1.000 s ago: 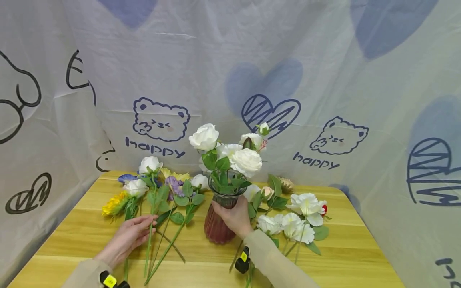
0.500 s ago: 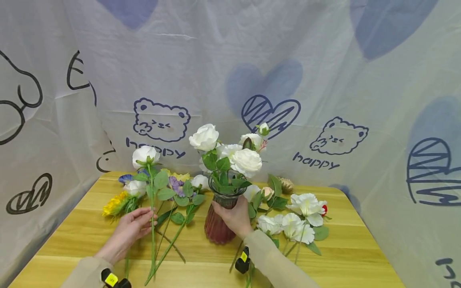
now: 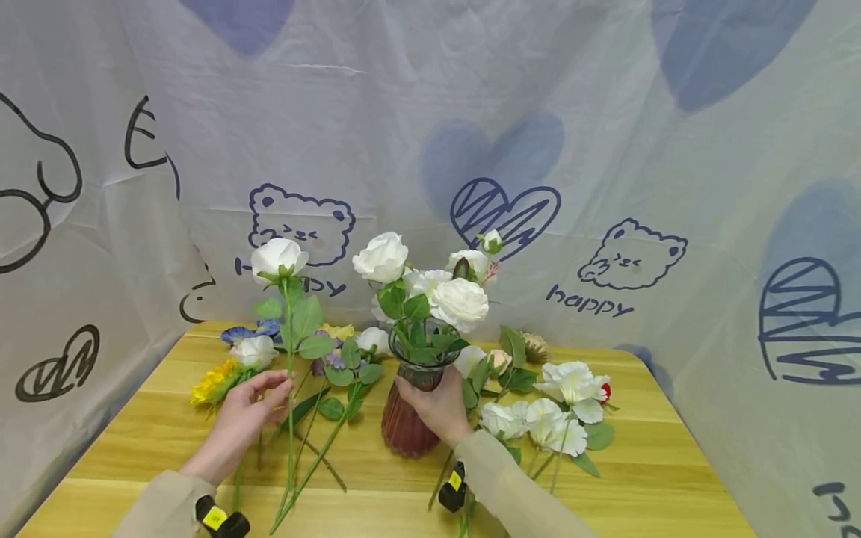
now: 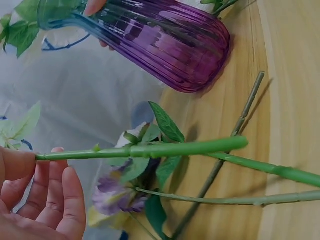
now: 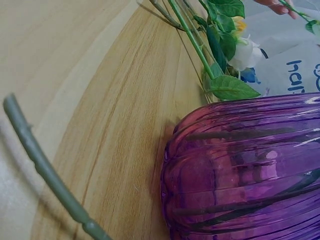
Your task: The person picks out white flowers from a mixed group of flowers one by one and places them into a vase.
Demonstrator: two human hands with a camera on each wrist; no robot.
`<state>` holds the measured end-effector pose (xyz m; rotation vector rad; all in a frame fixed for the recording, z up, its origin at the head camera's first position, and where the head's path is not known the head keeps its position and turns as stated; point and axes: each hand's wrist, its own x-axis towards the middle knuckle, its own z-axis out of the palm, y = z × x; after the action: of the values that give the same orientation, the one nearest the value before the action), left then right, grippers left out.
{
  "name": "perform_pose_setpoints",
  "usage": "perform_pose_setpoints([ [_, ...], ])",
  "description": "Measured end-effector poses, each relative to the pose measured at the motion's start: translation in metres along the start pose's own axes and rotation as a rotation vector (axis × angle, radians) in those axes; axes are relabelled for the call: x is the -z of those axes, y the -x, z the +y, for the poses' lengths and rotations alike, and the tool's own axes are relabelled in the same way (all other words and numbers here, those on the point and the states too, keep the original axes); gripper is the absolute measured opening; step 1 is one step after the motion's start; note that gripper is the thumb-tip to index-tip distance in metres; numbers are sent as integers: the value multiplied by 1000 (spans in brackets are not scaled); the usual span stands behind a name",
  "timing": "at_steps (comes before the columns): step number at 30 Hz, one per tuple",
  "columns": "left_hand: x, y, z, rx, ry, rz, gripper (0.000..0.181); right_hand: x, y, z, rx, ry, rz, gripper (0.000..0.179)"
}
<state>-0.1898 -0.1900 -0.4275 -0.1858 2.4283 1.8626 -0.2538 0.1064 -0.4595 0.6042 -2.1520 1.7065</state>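
My left hand [image 3: 250,412] pinches the green stem of a white rose [image 3: 279,258], held upright with its bloom above the other flowers on the left. In the left wrist view the rose's stem [image 4: 165,150] runs out from between thumb and fingers, its cut end free. My right hand [image 3: 440,403] grips the neck of a ribbed glass vase [image 3: 406,418] standing on the table. Through the right wrist view the vase [image 5: 250,170] looks purple, with dark stems inside. White roses [image 3: 460,302] with green leaves fill its mouth.
Left of the vase lie a sunflower [image 3: 217,382], a white rose [image 3: 254,351], blue petals [image 3: 245,334] and a purple flower [image 3: 329,360]. Several white flowers [image 3: 570,382] lie on the right. Behind the wooden table [image 3: 646,478] hangs a printed cloth [image 3: 403,149].
My left hand has risen, lifting the white rose from among the flowers on the left until its bloom stands well above them. The right hand and vase have stayed in place.
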Motion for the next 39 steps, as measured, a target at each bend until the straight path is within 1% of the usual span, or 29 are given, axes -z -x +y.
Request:
perform_pose_setpoints([
  [4,-4,5,10,-74,-94,37,51,0,0,1,11,-1,6,59],
  [10,-10,11,24,-206,-141,86,44,-3,1,0,13,4,38,58],
  [16,-18,14,39,-301,-140,109,36,-5,1,-2,-2,-8,60,59],
  [21,-25,15,51,-383,-128,143,28,-5,1,-1,1,-5,67,59],
  [29,-33,15,68,-511,-75,140,22,-6,2,0,-5,-6,64,59],
  [34,-37,13,82,-541,-44,117,24,-6,2,-1,-10,-3,62,58],
  [39,-42,11,99,-546,25,81,26,-5,1,-1,-12,-6,60,59],
])
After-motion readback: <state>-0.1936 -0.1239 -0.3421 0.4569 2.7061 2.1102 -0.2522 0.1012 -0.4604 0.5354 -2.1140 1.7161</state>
